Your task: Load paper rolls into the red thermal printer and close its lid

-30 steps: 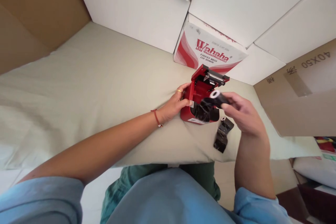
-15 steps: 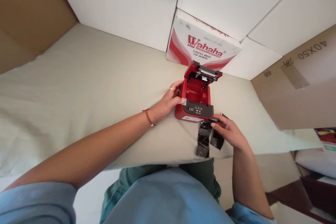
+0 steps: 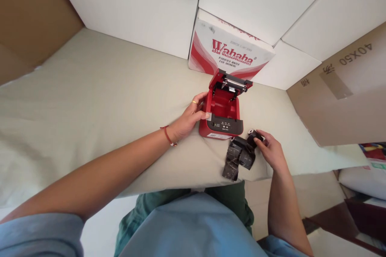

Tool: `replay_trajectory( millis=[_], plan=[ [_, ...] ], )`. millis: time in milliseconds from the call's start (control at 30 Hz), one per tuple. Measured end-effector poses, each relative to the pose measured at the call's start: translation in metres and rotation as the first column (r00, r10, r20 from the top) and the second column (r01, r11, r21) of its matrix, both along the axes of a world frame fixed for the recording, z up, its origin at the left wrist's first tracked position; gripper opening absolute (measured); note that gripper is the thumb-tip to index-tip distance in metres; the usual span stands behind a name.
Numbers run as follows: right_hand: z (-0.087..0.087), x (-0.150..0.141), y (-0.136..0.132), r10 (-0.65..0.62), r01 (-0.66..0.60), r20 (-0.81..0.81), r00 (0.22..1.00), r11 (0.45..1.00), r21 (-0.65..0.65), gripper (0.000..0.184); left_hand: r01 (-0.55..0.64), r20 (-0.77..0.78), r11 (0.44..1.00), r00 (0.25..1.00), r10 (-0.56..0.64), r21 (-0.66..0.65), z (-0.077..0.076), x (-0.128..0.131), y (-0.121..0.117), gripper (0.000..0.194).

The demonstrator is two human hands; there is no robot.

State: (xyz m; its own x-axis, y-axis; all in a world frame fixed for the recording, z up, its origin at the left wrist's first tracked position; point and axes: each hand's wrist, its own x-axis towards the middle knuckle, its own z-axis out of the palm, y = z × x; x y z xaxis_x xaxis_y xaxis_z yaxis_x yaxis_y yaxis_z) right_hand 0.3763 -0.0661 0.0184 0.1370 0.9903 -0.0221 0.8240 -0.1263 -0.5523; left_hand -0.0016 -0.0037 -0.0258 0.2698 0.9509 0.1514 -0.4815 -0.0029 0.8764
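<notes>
A red and black receipt printer (image 3: 220,129) stands on the cloth-covered surface with its lid (image 3: 233,82) tilted up and its red paper bay showing. My left hand (image 3: 190,117) grips the printer's left side, thumb on the grey catch at the front corner. In my right hand (image 3: 270,148), between thumb and fingers, is a small black paper roll (image 3: 253,135) with a pale core end facing the printer. A loose black strip (image 3: 237,156) lies crumpled in front of the printer and appears to run up to the roll.
Behind the printer a white and red Wahaha water carton (image 3: 232,50) leans near white panels (image 3: 135,4). Brown cardboard stands at the left (image 3: 27,20), and a large carton (image 3: 340,88) at the right. The surface's front edge runs close to my body.
My right hand has moved slightly right and up, away from the printer's front corner. The black roll now shows in its fingers. My left hand stays on the printer.
</notes>
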Motion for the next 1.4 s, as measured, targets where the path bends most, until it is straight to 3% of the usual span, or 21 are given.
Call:
replay_trajectory(
  millis=[133, 233, 367, 467, 533, 600, 733, 933, 1067, 1400],
  plan=[
    [-0.001, 0.0, 0.004, 0.002, -0.003, -0.01, 1.0, 1.0, -0.011, 0.07, -0.007, -0.017, 1.0, 1.0, 0.007, 0.02, 0.0, -0.001, 0.0, 0.09],
    [0.014, 0.005, 0.0, 0.039, -0.041, -0.03, 0.999, 0.998, -0.047, 0.061, -0.006, -0.019, 1.0, 1.0, 0.006, 0.022, -0.002, -0.001, 0.001, 0.09],
    [0.064, 0.021, -0.017, 0.134, -0.157, -0.155, 0.979, 0.977, -0.147, 0.054, -0.003, -0.006, 1.0, 1.0, 0.003, 0.014, -0.002, 0.0, 0.001, 0.09],
    [0.107, 0.023, -0.024, 0.248, -0.317, -0.332, 0.91, 0.933, -0.17, 0.046, -0.008, -0.013, 1.0, 1.0, 0.008, 0.017, -0.002, 0.0, 0.001, 0.09],
    [0.125, 0.012, -0.019, 0.316, -0.394, -0.404, 0.859, 0.91, -0.126, 0.042, -0.016, -0.018, 1.0, 1.0, 0.016, 0.016, -0.002, 0.0, 0.001, 0.09],
    [0.132, -0.009, -0.007, 0.347, -0.415, -0.434, 0.832, 0.907, -0.071, 0.04, -0.018, -0.018, 1.0, 1.0, 0.018, 0.014, -0.003, 0.001, 0.002, 0.091],
    [0.125, -0.062, 0.022, 0.374, -0.389, -0.386, 0.843, 0.92, 0.042, 0.04, -0.015, -0.01, 1.0, 1.0, 0.016, 0.02, -0.005, 0.001, 0.004, 0.09],
    [0.109, -0.119, 0.054, 0.45, -0.443, -0.013, 0.893, 0.883, 0.155, 0.039, -0.013, 0.017, 1.0, 1.0, 0.013, 0.018, -0.003, 0.003, 0.003, 0.09],
    [0.102, -0.142, 0.064, 0.427, -0.445, 0.15, 0.891, 0.888, 0.116, 0.039, -0.015, 0.001, 1.0, 1.0, 0.015, 0.008, -0.003, 0.004, 0.003, 0.092],
    [0.09, -0.171, 0.092, 0.376, -0.389, 0.345, 0.86, 0.921, -0.034, 0.044, -0.014, -0.037, 1.0, 0.999, 0.014, 0.01, -0.002, 0.002, 0.003, 0.093]
  ],
)
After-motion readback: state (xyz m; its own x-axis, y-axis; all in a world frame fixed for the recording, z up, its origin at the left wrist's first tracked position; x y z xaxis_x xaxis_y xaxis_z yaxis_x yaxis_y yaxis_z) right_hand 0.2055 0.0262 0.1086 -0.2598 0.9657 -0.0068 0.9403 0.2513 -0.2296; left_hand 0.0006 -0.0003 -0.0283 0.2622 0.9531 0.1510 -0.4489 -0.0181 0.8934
